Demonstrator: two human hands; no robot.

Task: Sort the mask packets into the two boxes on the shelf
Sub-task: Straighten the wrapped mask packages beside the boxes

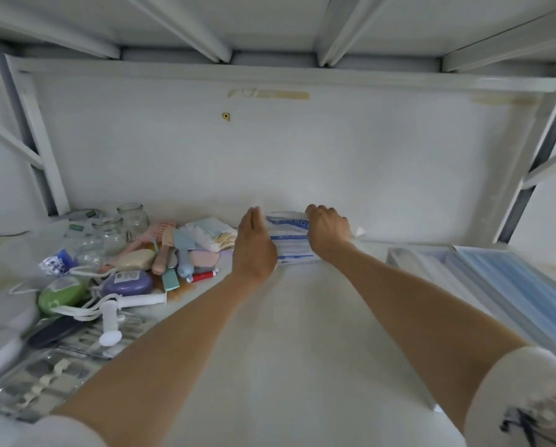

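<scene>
**Both hands reach the packets at the shelf's back**

Left hand (254,245) flat, fingers straight, beside the mask packets (291,243) by the shelf's (302,333) back edge. Right hand (328,229) curls over them, seemingly gripping. Box (502,285) at right edge.

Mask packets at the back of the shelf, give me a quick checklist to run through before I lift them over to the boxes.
1. Right hand grips the mask packets: ok, its fingers curl over their far right edge.
2. Left hand steadies the stack: ok, it lies flat against the left side, fingers straight.
3. Every packet caught in the hold: cannot tell, the hands hide the edges.
4. Box open and ready on the right: ok, blue masks already lie in it.
5. Second box found: cannot tell, the compartments blur together.
6. Way to the box free: ok, bare shelf lies between.
</scene>
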